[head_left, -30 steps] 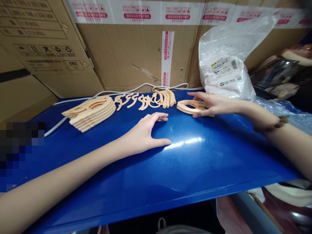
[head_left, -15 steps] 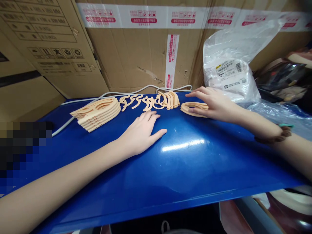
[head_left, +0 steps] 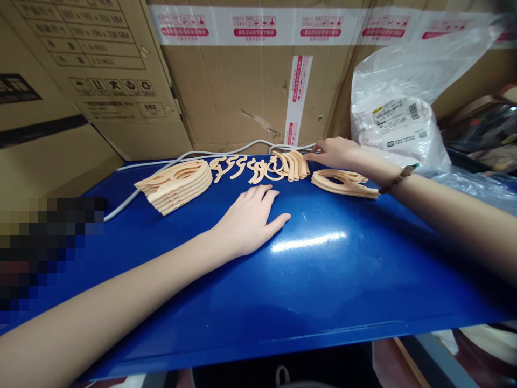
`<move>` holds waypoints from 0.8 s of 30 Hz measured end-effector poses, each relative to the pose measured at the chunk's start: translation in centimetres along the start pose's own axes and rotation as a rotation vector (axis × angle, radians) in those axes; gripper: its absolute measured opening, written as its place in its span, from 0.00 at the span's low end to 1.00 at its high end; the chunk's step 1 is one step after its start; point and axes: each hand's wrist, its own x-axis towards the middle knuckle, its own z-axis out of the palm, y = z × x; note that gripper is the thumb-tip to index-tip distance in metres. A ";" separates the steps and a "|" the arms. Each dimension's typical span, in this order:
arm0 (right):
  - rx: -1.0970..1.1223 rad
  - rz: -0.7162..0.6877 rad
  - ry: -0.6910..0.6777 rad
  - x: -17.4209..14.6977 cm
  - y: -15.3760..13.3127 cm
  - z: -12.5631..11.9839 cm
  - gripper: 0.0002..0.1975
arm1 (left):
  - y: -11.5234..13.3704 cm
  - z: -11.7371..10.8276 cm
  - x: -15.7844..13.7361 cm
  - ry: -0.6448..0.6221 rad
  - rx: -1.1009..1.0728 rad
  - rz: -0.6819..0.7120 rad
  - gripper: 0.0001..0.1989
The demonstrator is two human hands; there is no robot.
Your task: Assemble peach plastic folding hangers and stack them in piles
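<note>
My left hand (head_left: 252, 218) lies flat on the blue tabletop with its fingers spread, holding nothing. Just beyond its fingertips is a group of small curved beige pieces (head_left: 258, 171). My right hand (head_left: 337, 154) reaches in from the right, fingers pointing left and slightly bent. Its fingertips are beside a row of beige curved strips (head_left: 297, 166); whether they touch is unclear. Below that hand rests a stack of beige ring-shaped pieces (head_left: 343, 186). Farther left stands a taller stack of beige flat pieces with oval openings (head_left: 177, 186).
Cardboard boxes (head_left: 230, 86) wall off the back and left. A grey cable (head_left: 169, 161) runs behind the beige pieces. At the back right sits a clear plastic bag (head_left: 398, 121) with a printed label. The blue table (head_left: 307, 302) has its front edge near me.
My right hand has moved off the ring-shaped stack, back and left to the curved strips. My left hand stays in place on the table, while the whole view has shifted slightly.
</note>
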 end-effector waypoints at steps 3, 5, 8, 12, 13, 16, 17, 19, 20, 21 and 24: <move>-0.007 -0.025 -0.022 0.1 -0.2 0.7 0.29 | 0.0 0.0 -0.1 0.000 0.002 0.006 0.30; 0.011 -0.022 -0.014 0.0 -0.4 0.9 0.30 | -0.1 0.0 -0.1 -0.002 0.003 0.005 0.30; 0.079 0.004 -0.001 0.2 -0.8 1.2 0.31 | -0.1 0.0 -0.1 -0.003 0.003 0.003 0.30; 0.172 -0.036 -0.042 0.8 -1.0 1.5 0.26 | -0.1 -0.1 -0.1 -0.006 0.008 0.002 0.30; 0.183 -0.038 -0.052 1.0 -1.0 1.6 0.24 | -0.1 -0.1 -0.1 -0.007 0.007 0.002 0.30; 0.187 -0.013 -0.057 1.3 -1.0 1.7 0.18 | 0.0 -0.1 -0.1 -0.008 0.002 0.002 0.30; 0.178 -0.006 -0.053 1.3 -1.0 1.7 0.17 | -0.1 -0.1 -0.1 -0.008 0.002 0.003 0.30; 0.152 0.001 -0.036 1.5 -1.2 1.6 0.16 | -0.1 -0.1 -0.1 -0.005 0.002 0.007 0.30; 0.138 0.003 -0.027 1.6 -1.3 1.6 0.16 | -0.1 -0.1 -0.1 -0.003 0.003 0.010 0.30; 0.125 0.004 -0.020 1.7 -1.4 1.6 0.16 | -0.1 -0.1 -0.1 0.000 0.004 0.012 0.30; 0.094 0.003 -0.002 2.0 -1.7 1.7 0.17 | -0.2 0.0 -0.1 0.006 0.005 0.014 0.30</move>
